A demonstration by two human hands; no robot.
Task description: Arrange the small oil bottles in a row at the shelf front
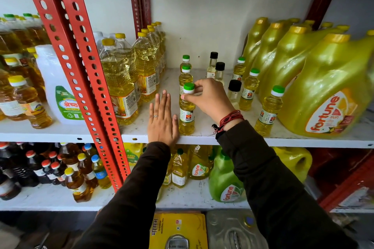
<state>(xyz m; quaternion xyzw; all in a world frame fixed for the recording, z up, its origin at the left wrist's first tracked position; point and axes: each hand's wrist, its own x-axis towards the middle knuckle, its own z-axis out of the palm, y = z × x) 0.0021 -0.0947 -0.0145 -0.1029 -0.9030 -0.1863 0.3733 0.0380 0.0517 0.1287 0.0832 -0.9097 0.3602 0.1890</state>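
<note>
A small green-capped oil bottle [187, 116] stands upright at the front edge of the white shelf [204, 139]. My right hand [209, 99] pinches its neck and cap from the right. My left hand [162, 122] lies flat, palm down, on the shelf edge with its thumb side touching the bottle's left flank. Two more green-capped bottles [185, 76] stand in a line behind it. Three others [268, 110] [249, 89] [239, 68] form a diagonal on the right. Three small black-capped clear bottles [234, 92] stand in the middle, behind my right hand.
Tall yellow-capped oil bottles [119, 83] fill the shelf to the left, beside a red perforated upright [89, 62]. Big yellow Fortune jugs [323, 91] crowd the right. The lower shelf holds more bottles and a green jug [226, 180].
</note>
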